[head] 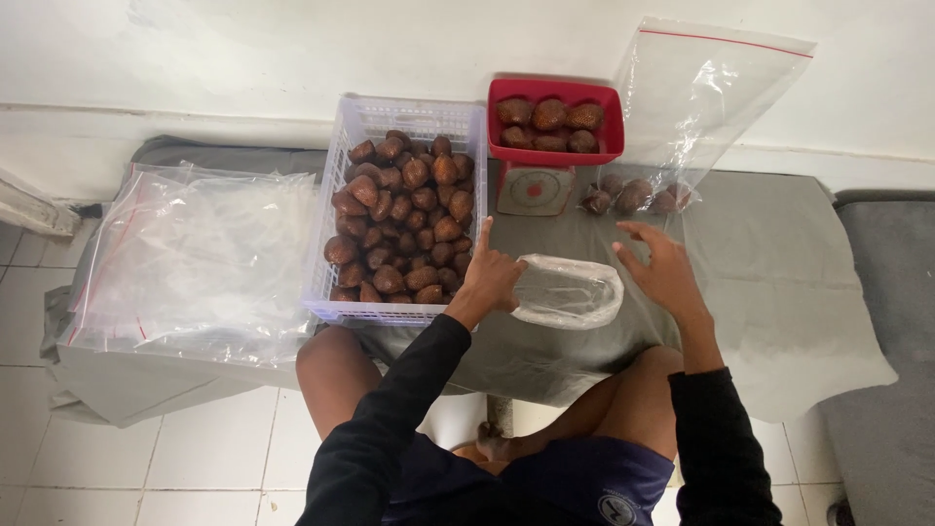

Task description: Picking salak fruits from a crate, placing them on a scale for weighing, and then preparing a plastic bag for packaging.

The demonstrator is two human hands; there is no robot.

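Observation:
My left hand (pixel 492 276) rests beside the white plastic basket (pixel 409 113), which is full of brown scaly fruits (pixel 409 219); its fingers touch the edge of a small clear plastic bag (pixel 570 290) lying on the grey cloth. My right hand (pixel 664 265) hovers open just right of that bag, fingers spread, holding nothing. Behind it, a red tray (pixel 555 95) with several brown fruits sits on a small kitchen scale (pixel 534 188). A clear zip bag (pixel 696 97) leans against the wall with a few fruits (pixel 633 195) at its bottom.
A stack of empty clear zip bags (pixel 190 258) lies left of the basket. The grey cloth (pixel 779 282) covers a low surface in front of a white wall. My bare knees are below, over white floor tiles (pixel 205 458). A grey cushion (pixel 896 321) is at the right.

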